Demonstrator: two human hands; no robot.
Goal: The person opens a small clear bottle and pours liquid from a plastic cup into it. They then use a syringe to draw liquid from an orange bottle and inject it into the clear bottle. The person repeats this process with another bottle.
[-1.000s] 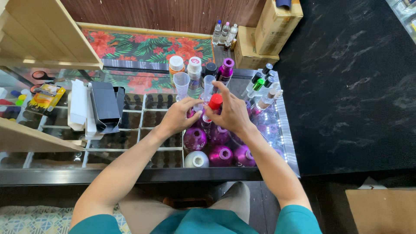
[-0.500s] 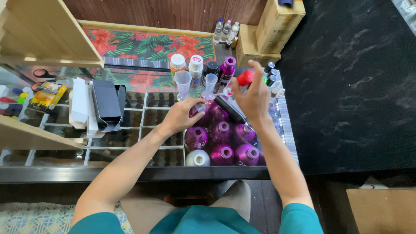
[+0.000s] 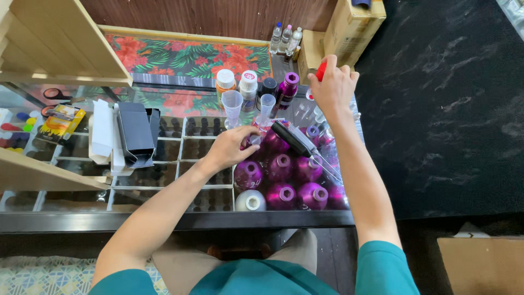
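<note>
Nearest the viewer, a white bottle and a cluster of purple bottles stood open-necked at the front edge of the glass counter. Just beyond them the left hand was curled, its fingertips pinched on a small clear vial held low among the purple bottles. A black dropper lay tilted across the bottle tops, its glass tip pointing toward the right. Farther back stood two clear measuring cups and a row of capped bottles. Farthest out, the right hand was stretched over the counter's far right corner, closed about a red cap; how firmly it gripped could not be told. The risks appeared to be two: the extended right forearm passing close over the dropper might knock it off the bottles, and the uncapped vial, held by fingertips alone, might tip and spill onto the glass.
</note>
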